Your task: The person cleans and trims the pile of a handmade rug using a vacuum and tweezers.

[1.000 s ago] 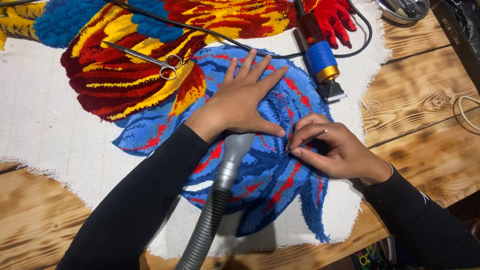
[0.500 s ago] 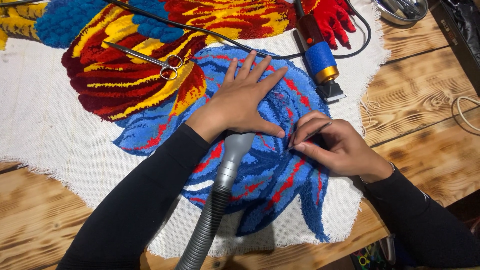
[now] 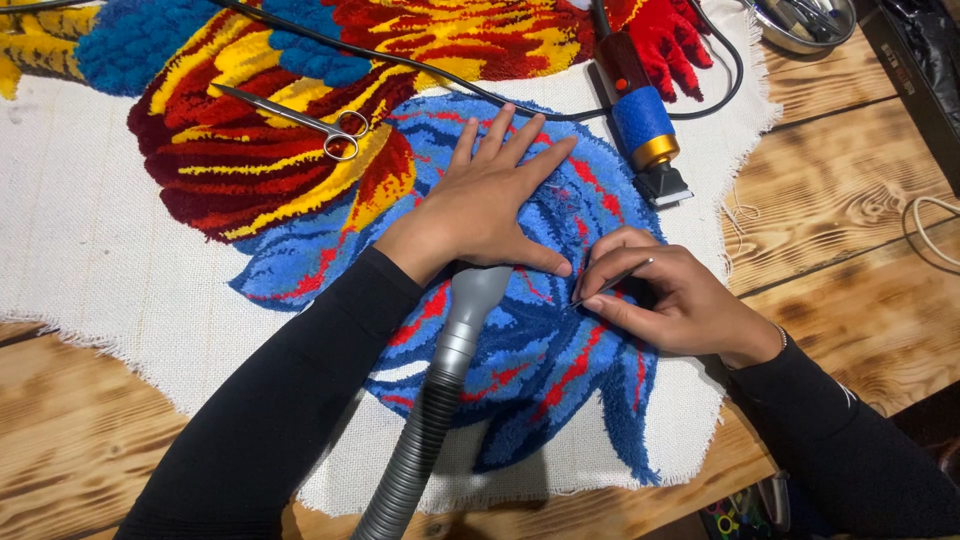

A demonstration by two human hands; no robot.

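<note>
Detailing step, by my read: picking at pile in the blue-and-red tufted rug section (image 3: 540,350), which lies on white backing cloth (image 3: 90,240) over the wooden plank worktop (image 3: 850,190). My left hand (image 3: 490,205) is spread flat, fingers apart, pressing the pile down. My right hand (image 3: 665,305) has its grip pinched on a thin metal pointed tool (image 3: 612,282), tip touching the pile just beside my left thumb. Grey ribbed vacuum hose (image 3: 440,400) lies under my left wrist. Steel scissors (image 3: 295,118) and blue-handled corded trimmer (image 3: 640,120) lie untouched on the rug. Next move likely needs small, precise tip work with steady left pressure.
</note>
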